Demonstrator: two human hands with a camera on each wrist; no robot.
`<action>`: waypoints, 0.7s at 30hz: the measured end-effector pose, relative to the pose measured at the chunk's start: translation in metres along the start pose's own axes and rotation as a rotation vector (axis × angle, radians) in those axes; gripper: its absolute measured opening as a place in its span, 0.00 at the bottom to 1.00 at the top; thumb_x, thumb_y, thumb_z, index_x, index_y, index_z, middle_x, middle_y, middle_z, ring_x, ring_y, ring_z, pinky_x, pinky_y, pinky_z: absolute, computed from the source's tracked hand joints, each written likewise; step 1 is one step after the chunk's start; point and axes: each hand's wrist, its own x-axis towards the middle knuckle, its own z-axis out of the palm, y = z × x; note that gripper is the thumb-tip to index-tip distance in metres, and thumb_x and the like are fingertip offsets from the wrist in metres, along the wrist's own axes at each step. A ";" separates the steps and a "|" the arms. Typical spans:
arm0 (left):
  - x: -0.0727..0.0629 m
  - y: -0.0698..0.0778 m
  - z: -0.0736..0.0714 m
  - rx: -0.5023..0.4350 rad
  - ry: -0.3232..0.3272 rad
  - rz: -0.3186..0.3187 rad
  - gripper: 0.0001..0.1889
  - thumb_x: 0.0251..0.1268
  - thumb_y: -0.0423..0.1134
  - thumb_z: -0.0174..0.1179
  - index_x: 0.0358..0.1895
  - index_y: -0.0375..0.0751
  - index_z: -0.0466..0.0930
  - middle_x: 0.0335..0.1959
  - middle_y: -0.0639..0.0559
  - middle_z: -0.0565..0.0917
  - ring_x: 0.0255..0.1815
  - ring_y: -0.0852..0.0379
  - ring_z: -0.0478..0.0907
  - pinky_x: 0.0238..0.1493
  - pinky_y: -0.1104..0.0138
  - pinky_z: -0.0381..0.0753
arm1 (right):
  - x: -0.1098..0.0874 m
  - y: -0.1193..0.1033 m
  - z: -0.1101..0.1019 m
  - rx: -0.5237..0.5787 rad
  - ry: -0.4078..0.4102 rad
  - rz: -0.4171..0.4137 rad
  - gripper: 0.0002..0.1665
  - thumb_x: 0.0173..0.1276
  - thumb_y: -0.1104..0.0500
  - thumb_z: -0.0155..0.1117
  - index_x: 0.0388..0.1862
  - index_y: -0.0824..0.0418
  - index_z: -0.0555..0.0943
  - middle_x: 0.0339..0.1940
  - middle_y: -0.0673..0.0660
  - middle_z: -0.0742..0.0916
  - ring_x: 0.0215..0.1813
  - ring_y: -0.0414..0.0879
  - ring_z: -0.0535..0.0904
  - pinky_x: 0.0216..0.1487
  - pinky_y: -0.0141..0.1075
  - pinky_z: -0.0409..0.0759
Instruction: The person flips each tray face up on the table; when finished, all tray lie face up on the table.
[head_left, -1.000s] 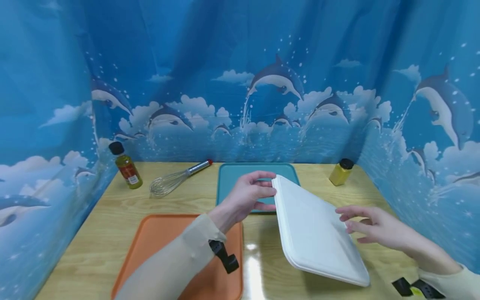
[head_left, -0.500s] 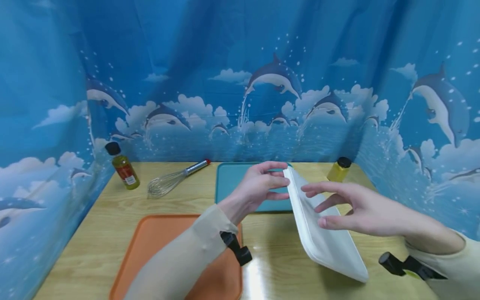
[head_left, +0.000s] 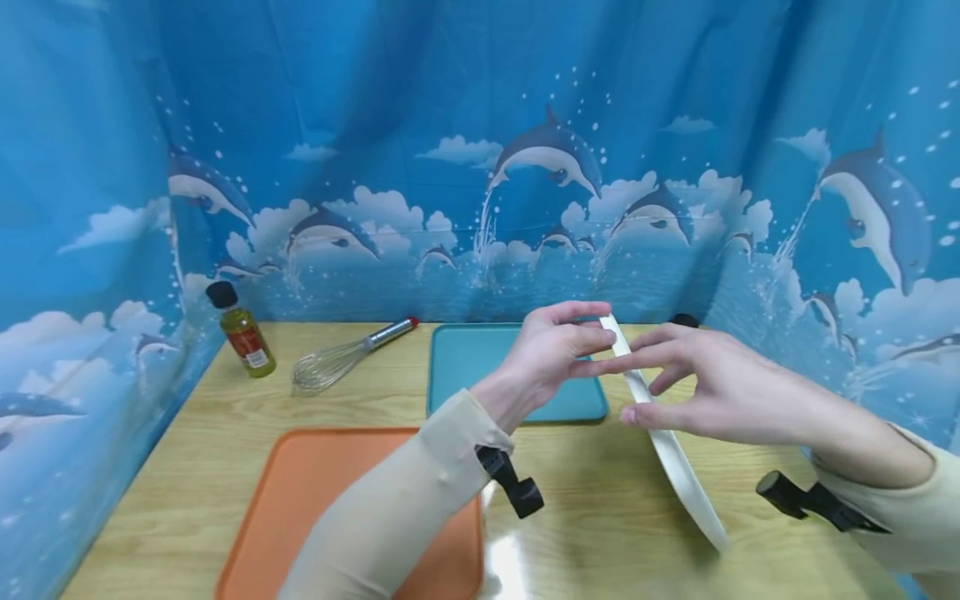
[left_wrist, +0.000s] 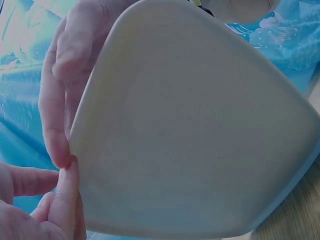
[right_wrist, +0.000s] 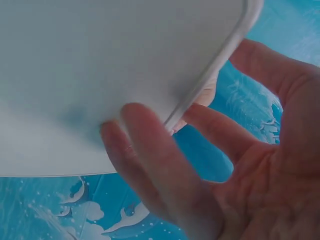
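Observation:
A white tray with rounded corners stands tilted nearly edge-on above the wooden table. Its upper end is pinched between the thumb and fingers of my left hand. My right hand straddles the same edge just below, fingers loosely spread and partly straight. In the left wrist view the broad face of the white tray fills the frame, with fingers of both hands meeting at its left edge. From the right wrist, two blurred fingers overlap the tray's face while others reach past its rim.
An orange tray lies front left, partly under my left forearm. Behind it are a whisk and an oil bottle. A teal tray lies at the back. A black cap shows behind my right hand. Dolphin-print curtains surround the table.
The white tray has turned from showing its face to nearly edge-on, its upper end moving right. My right hand has come left and up to its edge, beside my left hand.

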 end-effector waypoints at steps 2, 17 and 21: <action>0.000 0.001 0.003 -0.004 0.003 -0.001 0.16 0.76 0.27 0.70 0.60 0.48 0.92 0.54 0.46 0.90 0.49 0.52 0.91 0.54 0.56 0.98 | 0.001 -0.003 -0.001 -0.002 0.001 0.032 0.31 0.71 0.44 0.84 0.72 0.43 0.89 0.78 0.67 0.84 0.48 0.42 0.95 0.37 0.32 0.88; 0.001 0.012 0.014 0.040 -0.044 -0.012 0.17 0.78 0.26 0.67 0.63 0.43 0.92 0.56 0.47 0.91 0.53 0.50 0.92 0.64 0.53 0.95 | 0.011 -0.021 -0.010 -0.126 0.044 0.157 0.21 0.67 0.48 0.86 0.59 0.45 0.96 0.15 0.44 0.81 0.13 0.41 0.66 0.18 0.35 0.65; 0.003 0.013 0.016 0.031 -0.065 -0.012 0.16 0.80 0.27 0.67 0.63 0.44 0.91 0.55 0.46 0.92 0.54 0.50 0.92 0.67 0.53 0.93 | 0.010 -0.017 -0.017 -0.135 0.041 0.163 0.21 0.68 0.56 0.82 0.60 0.48 0.95 0.12 0.43 0.75 0.13 0.40 0.62 0.18 0.34 0.62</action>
